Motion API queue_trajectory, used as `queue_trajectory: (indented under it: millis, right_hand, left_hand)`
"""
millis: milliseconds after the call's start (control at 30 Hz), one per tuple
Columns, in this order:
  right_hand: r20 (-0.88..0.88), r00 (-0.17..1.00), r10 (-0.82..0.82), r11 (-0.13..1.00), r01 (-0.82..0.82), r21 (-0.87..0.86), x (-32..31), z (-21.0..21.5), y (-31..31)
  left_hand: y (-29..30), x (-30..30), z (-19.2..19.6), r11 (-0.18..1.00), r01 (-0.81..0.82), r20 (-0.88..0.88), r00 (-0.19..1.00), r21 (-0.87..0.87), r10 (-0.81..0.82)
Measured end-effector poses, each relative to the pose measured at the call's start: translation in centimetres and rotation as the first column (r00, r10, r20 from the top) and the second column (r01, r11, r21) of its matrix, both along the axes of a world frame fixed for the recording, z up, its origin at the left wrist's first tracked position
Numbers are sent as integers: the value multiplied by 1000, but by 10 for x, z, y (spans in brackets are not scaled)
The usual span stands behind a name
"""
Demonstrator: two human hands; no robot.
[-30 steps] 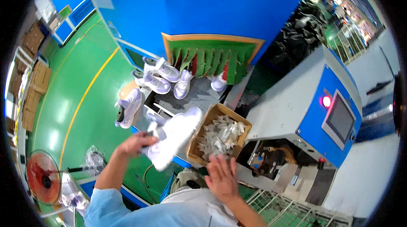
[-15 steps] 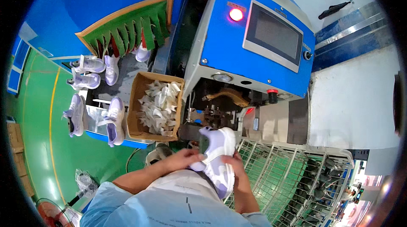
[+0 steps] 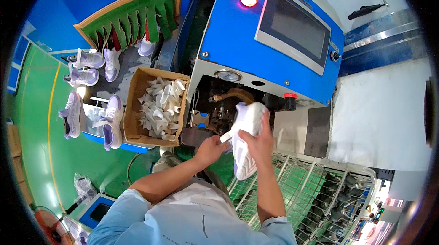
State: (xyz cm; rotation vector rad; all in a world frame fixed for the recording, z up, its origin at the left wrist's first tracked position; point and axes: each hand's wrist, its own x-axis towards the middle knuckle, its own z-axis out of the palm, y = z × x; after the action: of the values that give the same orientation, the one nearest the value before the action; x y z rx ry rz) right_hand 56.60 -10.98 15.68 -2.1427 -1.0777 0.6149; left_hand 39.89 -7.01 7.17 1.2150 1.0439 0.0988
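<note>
Just before the blue-fronted grey machine [image 3: 224,32], the white-and-lavender sports shoe [image 3: 241,150] has risen, sole turned upward, seemingly within easier working reach; right hand [image 3: 260,145] grip clamps its sole, left hand [image 3: 211,150] its white flap.

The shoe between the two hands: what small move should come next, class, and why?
Probably ease the shoe toward the metal mechanism under the blue machine: the right hand and left hand both hold it, and it appears just in front of that mechanism.
</note>
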Motion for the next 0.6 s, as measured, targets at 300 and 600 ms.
queue_trajectory:
  millis: [300, 600]
  right_hand:
    - [115, 970, 214, 814, -112, -570, -20, 11, 70]
    - [-194, 974, 115, 958, -160, -240, -4, -42, 32]
  left_hand:
    - [10, -7, -52, 908, -137, 244, 938, -395, 248]
    - [14, -44, -34, 793, 65, 301, 941, -606, 153]
